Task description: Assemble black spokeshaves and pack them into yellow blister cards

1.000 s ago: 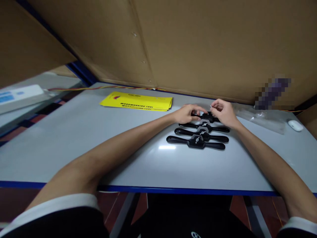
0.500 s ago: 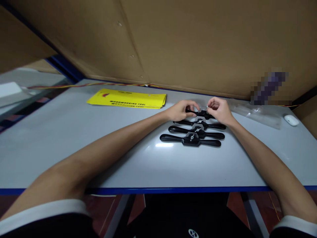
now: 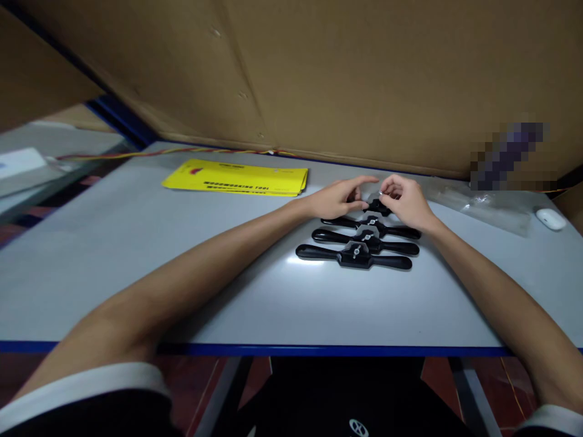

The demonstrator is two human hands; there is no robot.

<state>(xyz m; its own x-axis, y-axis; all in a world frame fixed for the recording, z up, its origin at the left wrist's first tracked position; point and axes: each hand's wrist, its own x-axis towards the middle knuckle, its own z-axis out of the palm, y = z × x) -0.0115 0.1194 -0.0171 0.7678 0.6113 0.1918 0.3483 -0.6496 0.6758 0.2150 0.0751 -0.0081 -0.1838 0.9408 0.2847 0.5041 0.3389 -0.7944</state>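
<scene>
Three black spokeshaves lie one behind another on the table, the nearest spokeshave [image 3: 355,258] in full view. Behind them is the farthest spokeshave [image 3: 377,205], its handles mostly hidden by my hands. Each of the nearer three has a grey blade plate and a small silver screw at its centre. My left hand [image 3: 344,197] is open beside the farthest spokeshave, index finger stretched out and thumb apart. My right hand [image 3: 405,199] pinches at the top of that tool's middle, by its grey plate. What lies between those fingertips is too small to make out.
A stack of yellow printed cards [image 3: 237,177] lies at the back left. Clear plastic bags [image 3: 483,209] are at the back right, with a white earbud case [image 3: 551,219] beside them. A cardboard wall [image 3: 346,79] stands along the table's back edge.
My left fingers have come off the farthest spokeshave's left handle and spread apart, index finger stretched forward. My right hand keeps its pinch in nearly the same place. The view has shifted slightly.
</scene>
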